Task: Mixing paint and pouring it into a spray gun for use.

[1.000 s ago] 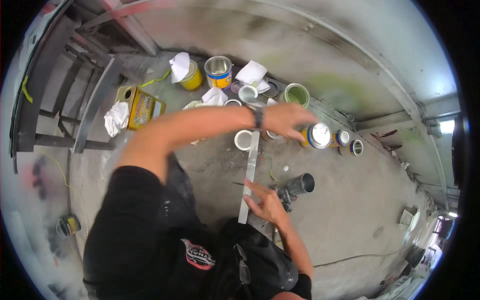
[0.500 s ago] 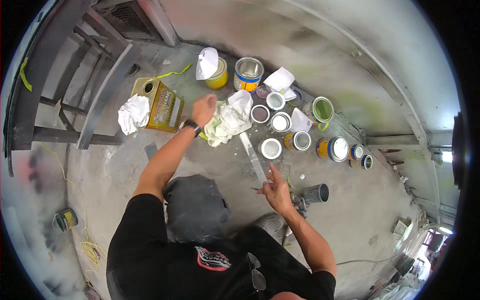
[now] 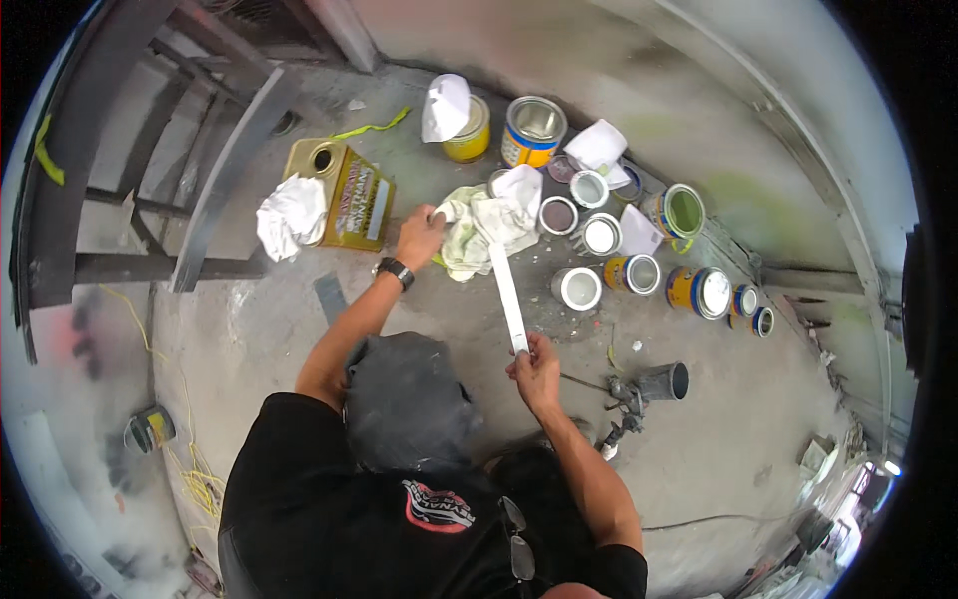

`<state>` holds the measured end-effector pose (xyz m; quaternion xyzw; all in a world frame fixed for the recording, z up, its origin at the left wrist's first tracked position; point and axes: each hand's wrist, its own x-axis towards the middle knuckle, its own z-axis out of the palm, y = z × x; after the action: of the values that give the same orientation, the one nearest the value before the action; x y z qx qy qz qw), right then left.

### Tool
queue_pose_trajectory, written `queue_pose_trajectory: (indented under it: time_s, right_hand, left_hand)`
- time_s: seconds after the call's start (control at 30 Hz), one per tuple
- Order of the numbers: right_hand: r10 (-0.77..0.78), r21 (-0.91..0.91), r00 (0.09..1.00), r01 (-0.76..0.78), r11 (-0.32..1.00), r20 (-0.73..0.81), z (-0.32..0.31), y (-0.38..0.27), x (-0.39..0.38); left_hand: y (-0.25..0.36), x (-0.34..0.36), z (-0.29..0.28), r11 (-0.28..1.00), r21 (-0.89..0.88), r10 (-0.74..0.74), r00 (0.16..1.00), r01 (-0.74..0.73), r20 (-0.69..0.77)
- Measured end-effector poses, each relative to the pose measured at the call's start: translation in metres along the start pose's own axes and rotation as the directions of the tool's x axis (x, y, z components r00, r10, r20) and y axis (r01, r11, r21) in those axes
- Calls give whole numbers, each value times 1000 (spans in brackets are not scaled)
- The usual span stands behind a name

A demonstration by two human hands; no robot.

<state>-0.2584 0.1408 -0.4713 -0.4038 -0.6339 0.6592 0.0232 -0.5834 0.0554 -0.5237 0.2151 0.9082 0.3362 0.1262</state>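
My right hand [image 3: 536,371] grips the near end of a long flat metal strip [image 3: 508,299]. The strip's far end meets a crumpled, stained white rag [image 3: 477,238] on the floor. At the rag's left edge, my left hand [image 3: 421,235] has its fingers curled on the cloth. To the right of the rag are a small can of dark paint [image 3: 558,216] and a can with pale contents [image 3: 578,290]. A spray gun [image 3: 631,397] with a grey cup lies to the right of my right hand.
A yellow square tin [image 3: 361,205] with a white cloth [image 3: 292,217] over its side stands left. Several paint cans line the wall, including a large one [image 3: 535,133] and one with green inside [image 3: 683,212]. A grey metal frame [image 3: 225,180] is far left; a hose [image 3: 714,520] crosses the floor.
My right hand has closed round the strip's near end, and the strip is tilted more upright. My left hand has come down to the rag's left edge. The whole view has shifted.
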Motion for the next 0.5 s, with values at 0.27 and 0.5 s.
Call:
queue_pose_trajectory:
  time_s: [0.27,0.5]
  right_hand:
    - [17,172,997,-29,985,76,52,-36,37]
    - [-47,180,998,55,982,-46,64,-47,48]
  left_hand:
    - [1,-62,1,496,-761,-263,908,418,328]
    - [27,-101,-58,860,-502,-183,973,88,-142]
